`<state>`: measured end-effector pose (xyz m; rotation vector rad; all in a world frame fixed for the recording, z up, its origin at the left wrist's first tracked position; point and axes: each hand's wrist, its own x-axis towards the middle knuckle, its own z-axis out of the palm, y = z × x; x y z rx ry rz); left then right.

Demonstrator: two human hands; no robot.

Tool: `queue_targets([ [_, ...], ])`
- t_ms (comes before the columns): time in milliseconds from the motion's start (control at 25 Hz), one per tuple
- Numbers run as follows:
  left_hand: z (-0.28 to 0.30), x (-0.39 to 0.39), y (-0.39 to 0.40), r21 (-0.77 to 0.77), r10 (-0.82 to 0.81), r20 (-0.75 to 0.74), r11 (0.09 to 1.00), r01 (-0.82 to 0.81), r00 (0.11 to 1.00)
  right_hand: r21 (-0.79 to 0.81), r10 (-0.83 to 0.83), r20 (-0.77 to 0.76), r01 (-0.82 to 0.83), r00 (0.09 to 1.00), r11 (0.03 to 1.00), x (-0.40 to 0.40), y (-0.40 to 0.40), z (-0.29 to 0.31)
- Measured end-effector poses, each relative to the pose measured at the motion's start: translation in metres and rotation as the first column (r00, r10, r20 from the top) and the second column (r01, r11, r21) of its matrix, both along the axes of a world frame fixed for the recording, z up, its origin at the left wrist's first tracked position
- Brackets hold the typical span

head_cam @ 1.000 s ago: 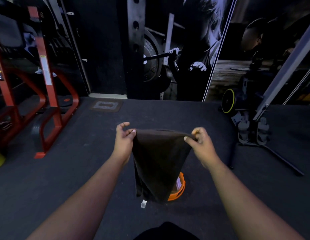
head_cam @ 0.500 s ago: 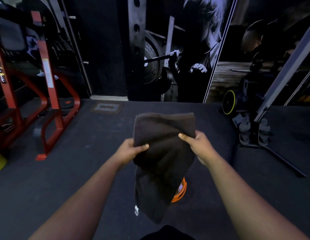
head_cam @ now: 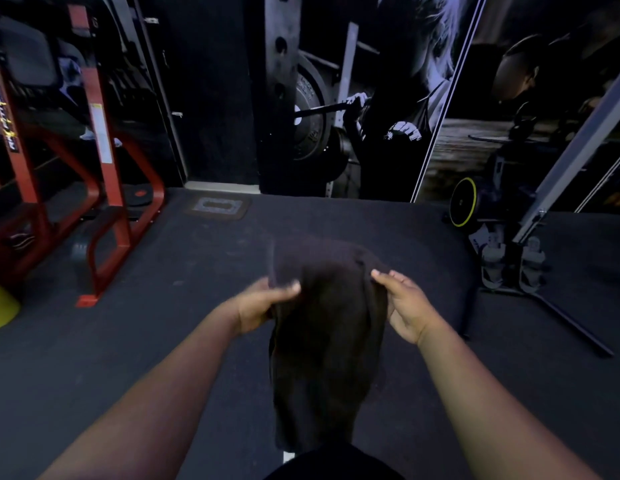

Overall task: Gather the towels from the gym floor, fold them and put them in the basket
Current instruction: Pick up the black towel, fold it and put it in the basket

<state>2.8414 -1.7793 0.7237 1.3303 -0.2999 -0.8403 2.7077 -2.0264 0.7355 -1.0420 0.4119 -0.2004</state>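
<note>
A dark brown towel (head_cam: 325, 327) hangs in the air in front of me, folded over at the top and drooping toward my body. My left hand (head_cam: 260, 303) grips its left edge, thumb on top of the cloth. My right hand (head_cam: 403, 306) pinches the right edge near the top fold, with the other fingers spread downward. A small white tag (head_cam: 287, 457) shows at the towel's bottom end. The basket is hidden behind the hanging towel.
Dark rubber gym floor (head_cam: 163, 341) lies all around. A red steel rack (head_cam: 104, 188) stands at the left, with a yellow-green object (head_cam: 0, 306) at the left edge. A grey machine frame with black floor legs (head_cam: 530, 258) stands at the right. Wall murals fill the back.
The towel's upper part has folded down toward me and the cloth now hangs lower, covering the orange basket seen before. My hands have shifted along its edges and my right fingers have loosened.
</note>
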Motion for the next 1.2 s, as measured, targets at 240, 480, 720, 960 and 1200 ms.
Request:
queue_targets([
  [240, 0.016, 0.005, -0.023, -0.153, 0.207, -0.113, 0.963, -0.223, 0.972, -0.251, 0.168, -0.152, -0.203, 0.974, 0.946, -0.024, -0.005, -0.007],
  [480, -0.027, -0.013, -0.004, 0.103, -0.054, 0.138, 0.994, 0.04, 0.989, -0.112, -0.069, 0.012, 0.07, 0.998, 0.991, -0.012, -0.002, 0.002],
  [720, -0.003, 0.007, -0.014, -0.048, 0.117, 0.109, 0.992, -0.113, 0.987, -0.404, 0.122, -0.188, -0.19, 0.975, 0.895, -0.028, -0.009, -0.028],
  [960, -0.014, 0.023, -0.014, 0.214, 0.278, 0.397, 0.899, -0.382, 0.875, -0.764, -0.263, -0.261, -0.033, 0.929, 0.644, -0.003, -0.024, -0.035],
  [1200, -0.007, 0.02, -0.018, -0.004, 0.325, 0.18, 0.944, -0.33, 0.928, -0.477, -0.287, -0.134, 0.192, 0.949, 0.857, 0.0, -0.015, -0.007],
])
